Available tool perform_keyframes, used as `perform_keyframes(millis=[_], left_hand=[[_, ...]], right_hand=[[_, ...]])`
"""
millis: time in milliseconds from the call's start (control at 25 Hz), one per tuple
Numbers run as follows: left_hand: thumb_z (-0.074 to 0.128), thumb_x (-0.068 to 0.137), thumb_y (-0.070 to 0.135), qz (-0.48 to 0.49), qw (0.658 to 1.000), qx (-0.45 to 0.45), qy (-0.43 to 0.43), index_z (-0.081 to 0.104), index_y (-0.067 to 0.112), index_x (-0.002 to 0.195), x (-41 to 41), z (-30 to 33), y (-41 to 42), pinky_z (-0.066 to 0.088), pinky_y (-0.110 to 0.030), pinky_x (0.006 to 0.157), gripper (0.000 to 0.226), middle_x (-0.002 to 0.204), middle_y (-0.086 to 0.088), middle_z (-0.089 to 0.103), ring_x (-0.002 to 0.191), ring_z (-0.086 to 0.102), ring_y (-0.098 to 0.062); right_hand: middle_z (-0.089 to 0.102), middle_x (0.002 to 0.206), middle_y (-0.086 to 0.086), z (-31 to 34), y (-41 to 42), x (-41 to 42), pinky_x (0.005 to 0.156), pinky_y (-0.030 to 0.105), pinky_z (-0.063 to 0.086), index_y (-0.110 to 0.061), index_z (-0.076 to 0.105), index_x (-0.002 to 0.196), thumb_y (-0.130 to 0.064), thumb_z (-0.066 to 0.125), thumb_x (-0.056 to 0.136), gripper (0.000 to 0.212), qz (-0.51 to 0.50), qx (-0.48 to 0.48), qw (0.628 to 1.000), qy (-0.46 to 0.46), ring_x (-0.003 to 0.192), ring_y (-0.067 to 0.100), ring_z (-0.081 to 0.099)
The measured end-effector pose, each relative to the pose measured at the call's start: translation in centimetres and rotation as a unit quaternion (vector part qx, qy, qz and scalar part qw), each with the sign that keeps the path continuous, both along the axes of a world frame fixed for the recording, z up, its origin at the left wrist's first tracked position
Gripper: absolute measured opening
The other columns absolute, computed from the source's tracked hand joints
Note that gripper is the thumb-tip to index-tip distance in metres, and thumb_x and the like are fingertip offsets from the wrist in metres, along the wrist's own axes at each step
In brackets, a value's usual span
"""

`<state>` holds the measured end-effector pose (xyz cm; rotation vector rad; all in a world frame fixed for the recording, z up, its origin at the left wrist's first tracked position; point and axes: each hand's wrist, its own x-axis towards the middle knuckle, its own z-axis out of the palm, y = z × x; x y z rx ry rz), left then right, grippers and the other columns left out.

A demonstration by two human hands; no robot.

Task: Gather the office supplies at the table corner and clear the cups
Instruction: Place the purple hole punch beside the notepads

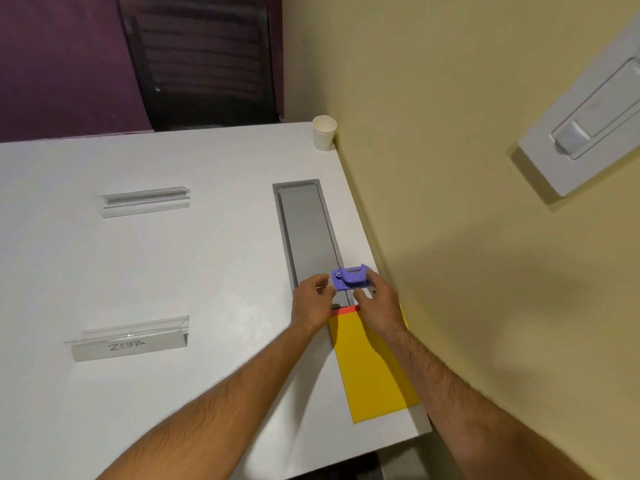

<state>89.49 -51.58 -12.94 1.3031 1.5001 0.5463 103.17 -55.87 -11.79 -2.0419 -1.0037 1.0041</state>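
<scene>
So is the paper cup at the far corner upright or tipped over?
Upright: the paper cup stands on its base on the table, open rim upward.

Two clear name stands [145,201] [130,339] on the white table [207,258], grey cable hatch [306,233], black chair [201,60] behind, wall switch [585,133].

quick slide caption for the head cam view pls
Both hands, left and right, hold a purple plastic hole punch above a yellow paper pad; white paper cup waits.
</scene>
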Motion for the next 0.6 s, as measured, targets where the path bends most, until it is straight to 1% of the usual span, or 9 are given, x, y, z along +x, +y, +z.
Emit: perform_keyframes(millis=[40, 80, 160, 200, 240, 280, 320, 400, 600], left_hand=[[0.06, 0.099, 0.018, -0.016, 1.0, 0.009, 0.003, 0.059, 0.01, 0.137, -1.1, 1.3, -0.7, 0.05, -0.034, 0.102, 0.039, 0.137, -0.007, 0.063, 0.117, 0.062, -0.019], [0.059, 0.099, 0.02, -0.029, 0.999, 0.021, 0.006, 0.057, 0.009, 0.14, -2.4, 2.7, -1.4, 0.047, -0.034, 0.104, 0.042, 0.14, -0.007, 0.061, 0.123, 0.06, -0.021], [0.058, 0.1, 0.02, -0.045, 0.998, 0.051, 0.011, 0.057, 0.009, 0.14, -5.4, 5.7, -3.2, 0.046, -0.035, 0.108, 0.042, 0.14, -0.007, 0.06, 0.127, 0.058, -0.02], [0.057, 0.1, 0.021, -0.053, 0.996, 0.063, 0.02, 0.057, 0.01, 0.139, -7.0, 7.1, -4.2, 0.045, -0.035, 0.109, 0.041, 0.14, -0.006, 0.061, 0.127, 0.058, -0.02], [0.056, 0.1, 0.021, -0.062, 0.995, 0.071, 0.034, 0.057, 0.012, 0.14, -8.6, 8.4, -5.3, 0.044, -0.034, 0.11, 0.04, 0.141, -0.005, 0.06, 0.129, 0.056, -0.019], [0.056, 0.101, 0.024, -0.07, 0.993, 0.076, 0.049, 0.056, 0.014, 0.141, -10.2, 9.7, -6.4, 0.041, -0.032, 0.111, 0.041, 0.142, -0.002, 0.059, 0.131, 0.054, -0.018], [0.055, 0.102, 0.027, -0.072, 0.992, 0.08, 0.062, 0.054, 0.016, 0.143, -12.2, 11.2, -7.9, 0.038, -0.029, 0.112, 0.043, 0.145, 0.0, 0.056, 0.133, 0.052, -0.016], [0.053, 0.102, 0.032, -0.07, 0.99, 0.092, 0.079, 0.05, 0.018, 0.146, -16.0, 13.6, -10.5, 0.035, -0.025, 0.113, 0.046, 0.147, 0.003, 0.054, 0.135, 0.049, -0.013], [0.059, 0.098, 0.037, 0.021, 0.991, 0.115, 0.065, 0.053, 0.02, 0.143, -27.1, 18.4, -16.6, 0.041, -0.03, 0.11, 0.049, 0.138, 0.004, 0.061, 0.128, 0.055, -0.01]], right_hand=[[0.057, 0.141, 0.004, 1.1, -0.5, -0.8, 0.107, 0.036, 0.046, -0.017, 0.052, 0.141, -0.011, 0.061, 0.095, 0.047, 0.023, -0.003, 1.0, -0.006, 0.124, 0.021, 0.055], [0.057, 0.141, 0.005, 2.4, -1.0, -1.7, 0.104, 0.034, 0.047, -0.017, 0.051, 0.142, -0.013, 0.061, 0.096, 0.048, 0.044, -0.006, 0.999, -0.012, 0.118, 0.019, 0.057], [0.055, 0.143, 0.005, 5.4, -2.2, -4.0, 0.096, 0.032, 0.048, -0.018, 0.047, 0.146, -0.02, 0.061, 0.096, 0.051, 0.091, -0.007, 0.995, -0.027, 0.106, 0.016, 0.056], [0.053, 0.146, 0.003, 6.8, -2.8, -5.3, 0.098, 0.031, 0.047, -0.02, 0.045, 0.147, -0.023, 0.06, 0.096, 0.054, 0.123, -0.007, 0.992, -0.039, 0.109, 0.017, 0.055], [0.048, 0.15, 0.002, 8.1, -3.5, -6.7, 0.105, 0.032, 0.044, -0.021, 0.043, 0.149, -0.027, 0.059, 0.096, 0.055, 0.157, -0.004, 0.986, -0.049, 0.122, 0.017, 0.053], [0.044, 0.154, 0.0, 9.3, -4.1, -8.0, 0.112, 0.034, 0.04, -0.024, 0.041, 0.15, -0.031, 0.058, 0.097, 0.056, 0.188, 0.0, 0.98, -0.058, 0.136, 0.017, 0.045], [0.04, 0.156, -0.002, 10.7, -5.0, -9.7, 0.116, 0.037, 0.036, -0.027, 0.039, 0.15, -0.035, 0.057, 0.097, 0.057, 0.218, 0.006, 0.974, -0.063, 0.143, 0.017, 0.037], [0.036, 0.159, -0.004, 13.0, -6.8, -13.0, 0.12, 0.037, 0.029, -0.032, 0.037, 0.151, -0.041, 0.055, 0.098, 0.057, 0.264, 0.017, 0.962, -0.073, 0.148, 0.015, 0.029], [0.035, 0.158, -0.01, 17.7, -10.6, -23.3, 0.118, 0.029, 0.019, -0.031, 0.037, 0.15, -0.043, 0.051, 0.1, 0.054, 0.356, 0.081, 0.927, -0.081, 0.15, 0.009, 0.02]])
